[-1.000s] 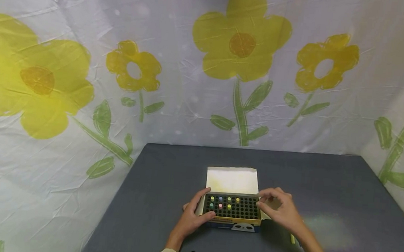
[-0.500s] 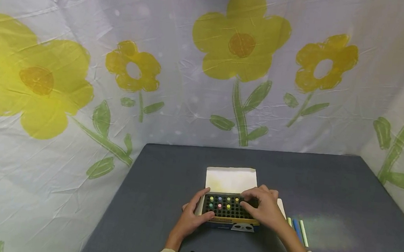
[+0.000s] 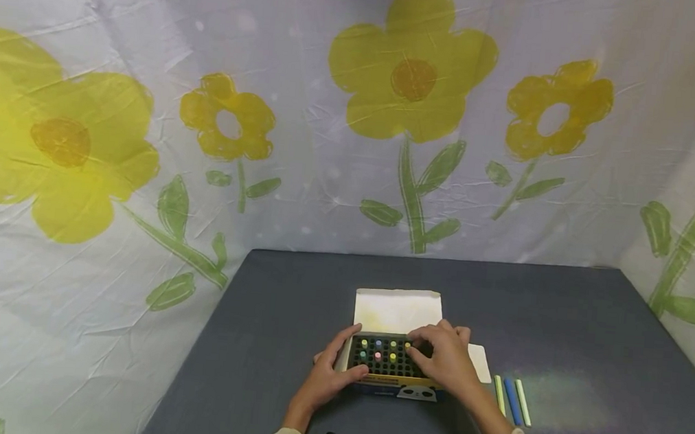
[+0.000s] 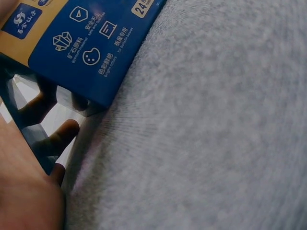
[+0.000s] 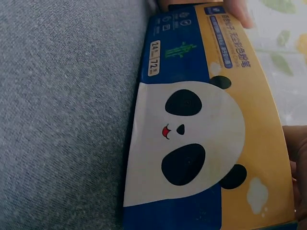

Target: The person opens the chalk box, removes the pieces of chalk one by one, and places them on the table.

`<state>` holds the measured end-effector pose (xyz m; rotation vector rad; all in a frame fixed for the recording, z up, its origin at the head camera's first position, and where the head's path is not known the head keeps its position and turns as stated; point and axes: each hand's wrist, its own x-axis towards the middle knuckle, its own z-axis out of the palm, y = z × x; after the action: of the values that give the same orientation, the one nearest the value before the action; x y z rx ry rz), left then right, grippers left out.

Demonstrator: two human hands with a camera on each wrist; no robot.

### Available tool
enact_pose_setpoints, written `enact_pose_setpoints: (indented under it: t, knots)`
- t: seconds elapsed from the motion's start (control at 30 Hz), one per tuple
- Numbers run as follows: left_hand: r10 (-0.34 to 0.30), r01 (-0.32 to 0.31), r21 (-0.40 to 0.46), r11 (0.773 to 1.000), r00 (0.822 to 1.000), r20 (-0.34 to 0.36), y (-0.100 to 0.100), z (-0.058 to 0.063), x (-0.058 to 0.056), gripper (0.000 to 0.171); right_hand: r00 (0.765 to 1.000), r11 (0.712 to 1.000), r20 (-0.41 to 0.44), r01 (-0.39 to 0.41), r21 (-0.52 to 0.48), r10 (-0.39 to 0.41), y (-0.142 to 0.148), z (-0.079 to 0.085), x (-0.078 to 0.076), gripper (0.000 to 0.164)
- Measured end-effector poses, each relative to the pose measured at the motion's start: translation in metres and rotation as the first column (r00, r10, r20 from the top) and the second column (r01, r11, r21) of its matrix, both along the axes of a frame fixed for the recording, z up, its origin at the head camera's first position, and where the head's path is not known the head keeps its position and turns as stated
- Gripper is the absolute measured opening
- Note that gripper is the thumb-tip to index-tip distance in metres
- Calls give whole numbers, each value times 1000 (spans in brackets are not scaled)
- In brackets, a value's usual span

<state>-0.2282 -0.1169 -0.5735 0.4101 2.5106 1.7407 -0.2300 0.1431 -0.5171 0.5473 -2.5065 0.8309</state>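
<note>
A cardboard chalk box [image 3: 391,390] with a panda on its front stands on the table, lid folded back. Several chalk sticks stand upright in its black holed insert [image 3: 392,370], their coloured tips showing. My left hand [image 3: 331,368] grips the box's left end, thumb at the front corner and index finger at the back one. Over the right half of the insert, my right hand [image 3: 446,360] pinches the tip of an orange-yellow chalk stick [image 3: 408,346] between thumb and index finger. The panda front [image 5: 192,134] fills the right wrist view.
Right of the box, two pale yellow-green chalk sticks and a blue chalk stick [image 3: 512,401] lie side by side on the dark grey table [image 3: 291,295]. A white side flap [image 3: 479,364] sticks out behind my right hand. A flower-printed cloth [image 3: 314,173] hangs behind the table.
My right hand has moved left from the box's right end across the insert to the orange-yellow chalk stick. The chalk sticks on the table have come into fuller view. My left hand stays put.
</note>
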Motion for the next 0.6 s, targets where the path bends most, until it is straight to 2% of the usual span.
enact_pose_setpoints:
  t: [0.27, 0.6]
  knots:
    - [-16, 16, 1, 1000, 1000, 6, 0, -2, -2, 74, 999, 998, 29, 42, 52, -43, -4, -2, 1, 17]
    - [10, -9, -13, 1000, 999, 32, 0, -6, -3, 72, 998, 996, 31, 55, 65, -57, -7, -3, 4, 18]
